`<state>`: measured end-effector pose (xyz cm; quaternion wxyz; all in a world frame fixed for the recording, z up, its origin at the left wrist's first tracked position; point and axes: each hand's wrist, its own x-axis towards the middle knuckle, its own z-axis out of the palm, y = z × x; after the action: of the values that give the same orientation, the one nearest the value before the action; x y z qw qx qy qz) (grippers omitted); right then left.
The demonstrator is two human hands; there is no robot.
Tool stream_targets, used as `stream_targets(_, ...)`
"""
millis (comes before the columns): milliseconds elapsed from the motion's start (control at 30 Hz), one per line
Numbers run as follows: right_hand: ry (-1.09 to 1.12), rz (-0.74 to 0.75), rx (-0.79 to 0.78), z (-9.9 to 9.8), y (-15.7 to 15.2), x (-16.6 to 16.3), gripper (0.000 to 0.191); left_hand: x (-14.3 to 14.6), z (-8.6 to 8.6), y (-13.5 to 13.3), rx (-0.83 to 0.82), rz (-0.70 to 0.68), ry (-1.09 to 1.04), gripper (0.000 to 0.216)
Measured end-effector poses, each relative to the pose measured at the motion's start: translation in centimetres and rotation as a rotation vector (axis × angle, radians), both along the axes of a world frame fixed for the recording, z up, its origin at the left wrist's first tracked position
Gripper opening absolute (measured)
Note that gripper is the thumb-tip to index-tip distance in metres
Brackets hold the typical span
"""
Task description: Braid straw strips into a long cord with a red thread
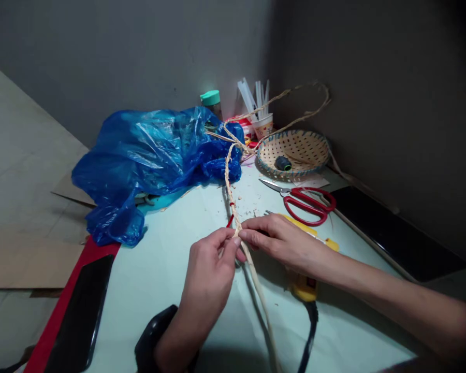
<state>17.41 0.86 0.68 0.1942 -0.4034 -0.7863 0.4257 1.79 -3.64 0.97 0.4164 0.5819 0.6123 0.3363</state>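
A pale braided straw cord [230, 178] runs from the back of the table toward me, with loose unbraided strands [261, 298] trailing past my hands. My left hand [207, 277] and my right hand [283, 241] both pinch the cord where the braid ends, fingertips almost touching. A short red piece [230, 221] shows beside the cord just above my fingers. The cord's far end loops up over a small woven basket [295, 150].
Red-handled scissors [305, 202] lie behind my right hand. A yellow glue gun [305, 285] with a black cable lies under my right wrist. A crumpled blue plastic bag [147, 160] fills the back left. A cup of glue sticks [261, 122], a green-capped jar [212, 101] and a dark phone [81, 311] are also on the table.
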Motion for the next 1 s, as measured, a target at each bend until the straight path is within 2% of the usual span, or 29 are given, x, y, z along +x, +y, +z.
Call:
stream_targets(167, -0.082, -0.091, 0.089, 0.0, -0.4, -0.2, 0.033, 0.0, 0.5, -0.7, 0.158, 0.001, 0.494, 0.027)
stream_targets(300, -0.105, -0.107, 0.099, 0.0, -0.6, -0.2, 0.033, 0.0, 0.7, -1.0, 0.259, -0.026, 0.695, 0.028)
stream_targets(400, -0.090, -0.100, 0.101, 0.0, -0.6, -0.3, 0.032, 0.2, 0.5, -1.4, 0.329, -0.068, 0.714, 0.028)
stream_targets(500, -0.001, -0.103, 0.049, -0.1, -0.6, -0.4, 0.032, 0.9, -0.4, -2.1, 0.435, -0.086, 0.668, 0.026)
stream_targets(567, 0.100, -0.072, -0.057, -0.1, -0.5, -0.3, 0.031, 1.6, -1.3, -2.6, 0.489, -0.091, 0.673, 0.024)
stream_targets(700, 0.284, 0.017, -0.376, 0.0, -0.3, -0.2, 0.026, 3.0, -2.8, -3.2, 0.546, -0.073, 0.823, 0.026)
stream_targets(767, 0.356, 0.026, -0.464, 0.0, -0.2, -0.1, 0.025, 3.2, -3.0, -3.3, 0.591, -0.085, 0.871, 0.028)
stream_targets(833, 0.387, 0.010, -0.489, 0.0, -0.2, -0.1, 0.026, 3.2, -2.9, -3.2, 0.605, -0.129, 0.856, 0.028)
stream_targets(933, 0.340, -0.047, -0.429, -0.1, -0.2, -0.1, 0.029, 2.7, -1.9, -3.0, 0.548, -0.191, 0.713, 0.025)
stream_targets(1000, 0.318, -0.079, -0.352, -0.2, -0.3, -0.1, 0.029, 2.1, -1.1, -2.6, 0.527, -0.140, 0.586, 0.030)
